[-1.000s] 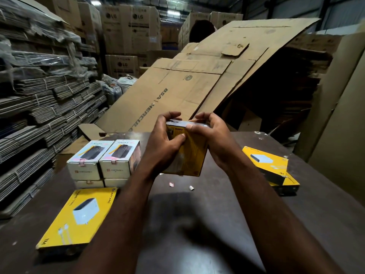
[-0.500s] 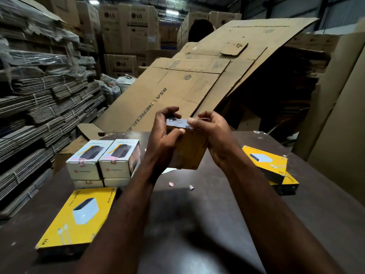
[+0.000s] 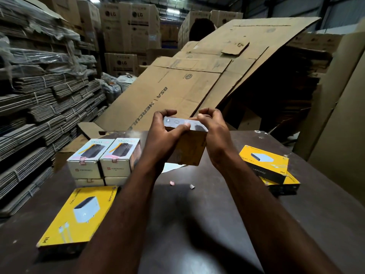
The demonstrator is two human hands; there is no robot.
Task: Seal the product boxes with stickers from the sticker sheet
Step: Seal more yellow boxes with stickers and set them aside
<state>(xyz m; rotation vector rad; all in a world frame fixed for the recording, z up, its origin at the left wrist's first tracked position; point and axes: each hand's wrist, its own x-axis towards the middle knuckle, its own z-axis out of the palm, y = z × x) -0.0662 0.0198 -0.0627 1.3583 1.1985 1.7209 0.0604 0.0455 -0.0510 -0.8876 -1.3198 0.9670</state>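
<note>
I hold a yellow product box (image 3: 187,149) up above the dark table (image 3: 207,214), its grey end face turned upward. My left hand (image 3: 164,139) grips its left side, the thumb pressing on the grey end. My right hand (image 3: 213,133) grips the right side, fingers curled over the far top edge. A white sheet (image 3: 171,167) lies on the table under the box, mostly hidden. Two small paper scraps (image 3: 172,183) lie in front of it.
Stacked white boxes (image 3: 102,161) with pink seals stand at the left. A flat yellow box (image 3: 79,214) lies near the front left, two more yellow boxes (image 3: 266,165) at the right. Leaning cardboard sheets (image 3: 187,80) and bundled stacks surround the table.
The box has tipped so its grey end faces up more and its yellow front turns away. My left thumb slid onto the grey end; both hands rose slightly.
</note>
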